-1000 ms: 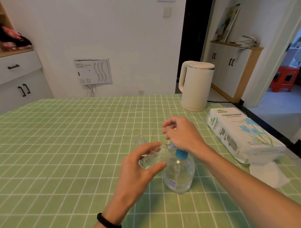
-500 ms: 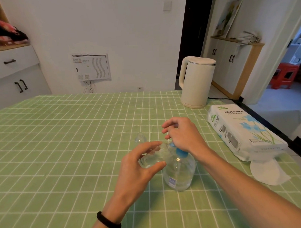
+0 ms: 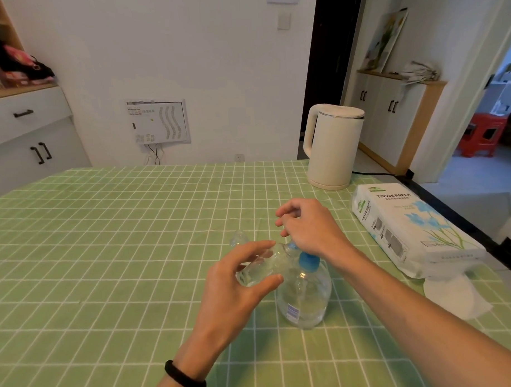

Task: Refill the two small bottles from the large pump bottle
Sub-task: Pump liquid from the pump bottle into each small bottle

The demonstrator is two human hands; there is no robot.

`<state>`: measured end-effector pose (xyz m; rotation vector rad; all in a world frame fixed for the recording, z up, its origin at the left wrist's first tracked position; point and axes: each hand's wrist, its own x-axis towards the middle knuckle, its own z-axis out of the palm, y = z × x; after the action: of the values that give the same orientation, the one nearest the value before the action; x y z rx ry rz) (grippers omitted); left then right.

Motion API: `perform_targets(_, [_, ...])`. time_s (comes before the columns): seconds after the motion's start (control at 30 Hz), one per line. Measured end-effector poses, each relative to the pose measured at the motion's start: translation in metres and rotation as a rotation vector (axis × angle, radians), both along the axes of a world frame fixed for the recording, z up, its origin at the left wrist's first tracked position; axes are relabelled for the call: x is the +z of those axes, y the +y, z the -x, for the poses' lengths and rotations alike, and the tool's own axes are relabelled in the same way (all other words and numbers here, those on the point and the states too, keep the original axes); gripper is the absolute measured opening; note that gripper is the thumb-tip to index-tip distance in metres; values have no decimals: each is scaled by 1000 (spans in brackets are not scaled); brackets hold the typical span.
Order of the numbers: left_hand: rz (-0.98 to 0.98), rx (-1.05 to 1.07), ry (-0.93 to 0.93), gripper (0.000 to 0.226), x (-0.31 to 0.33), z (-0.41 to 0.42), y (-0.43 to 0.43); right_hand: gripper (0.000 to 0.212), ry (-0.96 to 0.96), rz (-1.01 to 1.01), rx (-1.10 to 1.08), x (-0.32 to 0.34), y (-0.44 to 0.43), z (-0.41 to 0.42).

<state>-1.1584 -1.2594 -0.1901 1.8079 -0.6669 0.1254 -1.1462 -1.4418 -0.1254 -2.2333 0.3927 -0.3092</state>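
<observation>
**While the left hand (image 3: 233,292) holds a small clear plastic bottle (image 3: 258,271) at the spout, the right hand (image 3: 310,227) covers the pump**

Where the frame begins on the left, a white cabinet with black handles (image 3: 23,120) stands against the wall, behind a table under a green cloth checked in white (image 3: 105,242). Further along the wall hangs a white vented panel (image 3: 157,121).

At the near edge, a black wristband (image 3: 185,379) circles the left wrist. The left hand grasps the small clear plastic bottle between thumb and fingers. It holds the bottle off the cloth and tilted, with the neck towards the blue spout. Just beyond those fingers, a second small clear bottle (image 3: 238,238) sits on the cloth, too faint to describe further.

Touching the held bottle on its right, a large clear pump bottle with a blue collar (image 3: 305,298) stands upright near the middle of the table, with clear liquid inside. The right hand lies over its pump head with the fingers bent forward. The head is hidden under the palm, so I cannot tell whether the hand grips it or only presses on it.

At the far right corner of the table stands a cream electric kettle (image 3: 332,144). Nearer lies a white pack marked TISSUE PAPER (image 3: 406,225), with a loose white tissue (image 3: 452,298) by its near end. Through the doorway on the right is a red plastic stool (image 3: 482,133).
</observation>
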Motion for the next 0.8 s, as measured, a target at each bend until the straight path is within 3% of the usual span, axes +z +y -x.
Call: perform_targets(0.8, [29,3,-5,49,-3,-2,-2,19,-5,21,-17,1,3,3])
